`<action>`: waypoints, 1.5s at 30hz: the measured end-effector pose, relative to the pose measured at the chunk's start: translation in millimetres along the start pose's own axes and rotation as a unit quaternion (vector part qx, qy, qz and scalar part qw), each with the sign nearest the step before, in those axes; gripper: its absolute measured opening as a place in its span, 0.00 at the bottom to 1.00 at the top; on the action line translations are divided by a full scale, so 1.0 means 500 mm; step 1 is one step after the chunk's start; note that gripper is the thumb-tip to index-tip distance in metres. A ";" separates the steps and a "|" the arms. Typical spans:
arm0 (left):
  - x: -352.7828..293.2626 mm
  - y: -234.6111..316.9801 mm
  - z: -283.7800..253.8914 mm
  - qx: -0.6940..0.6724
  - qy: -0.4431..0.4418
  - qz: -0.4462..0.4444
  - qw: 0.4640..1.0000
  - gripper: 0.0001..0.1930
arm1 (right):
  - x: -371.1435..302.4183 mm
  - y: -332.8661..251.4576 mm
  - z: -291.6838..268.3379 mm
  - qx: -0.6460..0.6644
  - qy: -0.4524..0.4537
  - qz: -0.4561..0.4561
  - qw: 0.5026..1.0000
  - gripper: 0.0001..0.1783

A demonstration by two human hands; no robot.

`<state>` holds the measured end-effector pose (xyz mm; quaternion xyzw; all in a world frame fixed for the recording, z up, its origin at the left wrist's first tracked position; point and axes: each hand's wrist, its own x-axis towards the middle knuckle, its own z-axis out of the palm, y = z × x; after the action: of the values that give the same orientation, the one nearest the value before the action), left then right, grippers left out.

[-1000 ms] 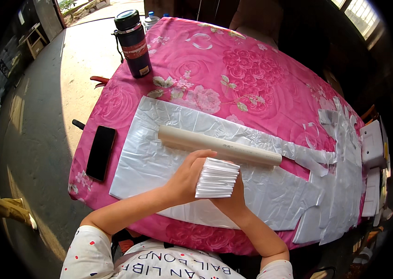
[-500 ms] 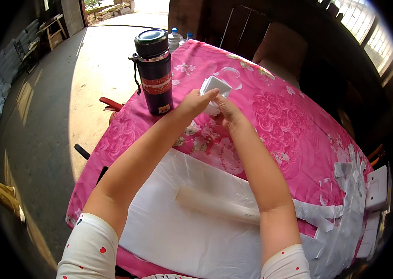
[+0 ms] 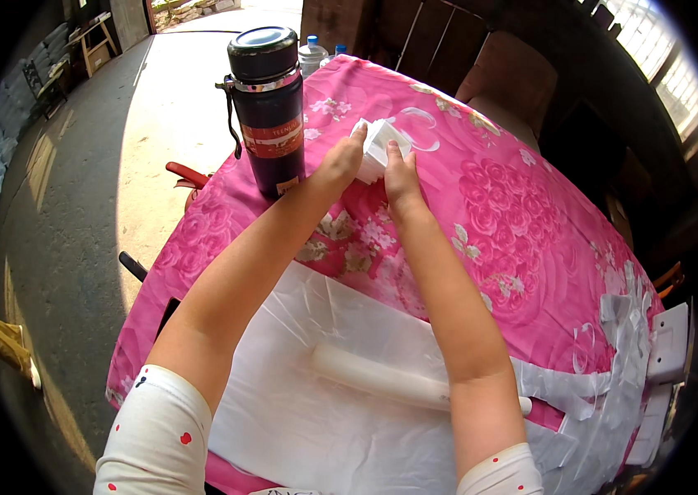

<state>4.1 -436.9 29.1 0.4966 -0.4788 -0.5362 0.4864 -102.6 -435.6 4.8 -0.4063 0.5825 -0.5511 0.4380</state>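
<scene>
My left hand [image 3: 344, 158] grasps the left side of the stack [image 3: 378, 142] of white folded pieces, thumb up, and my right hand [image 3: 402, 177] grips its near right side, thumb laid against it; most fingers are hidden from me. The stack sits at arm's reach over the counter [image 3: 530, 210], right of the flask [image 3: 273, 120]; I can't tell whether it touches the cloth. I'd press evenly from both sides, palms parallel, so the edges stay square and no inner piece slips, and keep my left forearm off the flask. A trouser leg [image 3: 7, 342] shows at far left on the partly sunlit floor [image 3: 68, 239]. Across the pink floral counter lie plastic sheeting [image 3: 283, 388] and a pale tube [image 3: 365, 375]; beyond it stand a chair [image 3: 507, 74] and, rightward, a bright window [image 3: 654, 62].
</scene>
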 end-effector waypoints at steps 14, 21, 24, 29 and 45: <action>-0.006 -0.071 -0.015 0.092 0.071 0.079 0.990 0.35 | -0.037 -0.029 -0.030 0.073 0.039 -0.024 0.996 0.34; -0.074 -0.046 -0.006 0.103 0.048 0.104 0.988 0.30 | 0.034 0.052 -0.088 -0.121 0.205 -0.073 0.968 0.35; -0.091 -0.035 -0.022 0.094 0.036 0.104 0.989 0.28 | -0.003 0.027 -0.089 -0.192 0.160 -0.088 0.964 0.36; -0.083 -0.052 -0.030 0.089 0.018 0.112 0.990 0.26 | -0.063 0.025 -0.130 -0.287 0.047 -0.196 0.936 0.40; -0.549 0.056 -0.082 0.262 -0.200 0.190 0.925 0.35 | -0.190 -0.020 -0.184 -0.432 0.007 -0.248 0.867 0.43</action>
<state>55.5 -166.4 73.5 0.3883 -0.7752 -0.3771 0.3257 -163.8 -319.2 21.4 -0.6824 0.6454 -0.3374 0.0632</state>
